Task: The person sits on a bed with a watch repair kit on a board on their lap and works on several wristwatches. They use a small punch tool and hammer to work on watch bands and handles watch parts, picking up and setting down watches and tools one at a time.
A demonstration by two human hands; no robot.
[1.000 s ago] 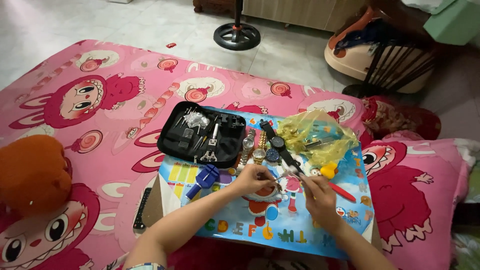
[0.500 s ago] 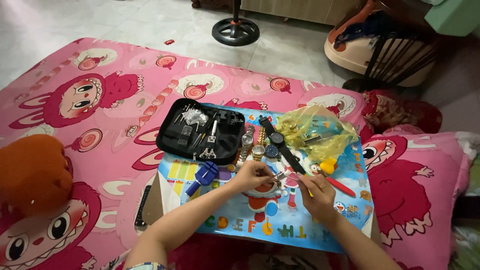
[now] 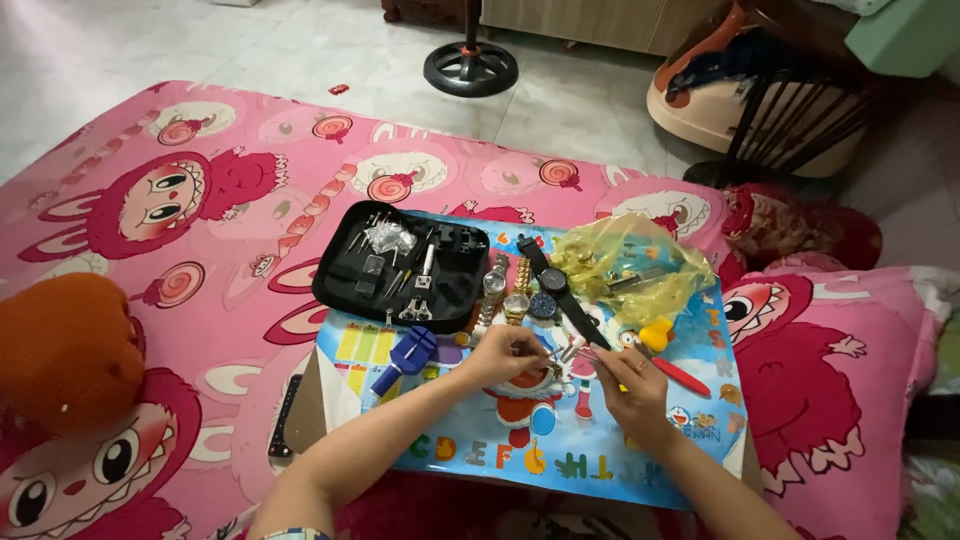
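Two bare hands meeting just below the middle of the frame, over a small low table with a blue cartoon alphabet mat [image 3: 420, 455]. Left hand [image 3: 510, 355] with fingertips pressed together, pinching a small thin metal piece [image 3: 556, 352], too tiny to tell more. Right hand [image 3: 632, 385] curled shut around a slim tool with a yellow handle [image 3: 600, 357], tip almost touching that metal piece, right between the two hands. Just above the hands, a row of wristwatches: silver metal-band watch [image 3: 493, 285], gold metal-band watch [image 3: 519, 292], and a black strap watch with a dark dial [image 3: 556, 285] lying diagonally. Open black zip tool case [image 3: 400, 265] full of small metal tools at centre left, touching the mat's upper edge. Blue plastic watch-link tool [image 3: 408, 355] just left of the left hand. Crumpled yellow see-through plastic bag [image 3: 630, 265] at centre right, with a little yellow plastic bit [image 3: 655, 333] and a red-handled tool [image 3: 682, 377] just below it, near the right hand. Underneath it all, a pink cartoon-print blanket [image 3: 200, 200]. Fuzzy orange plush thing [image 3: 65, 350] at the left edge. Black round fan base [image 3: 470, 68] on the tiled floor at the top.
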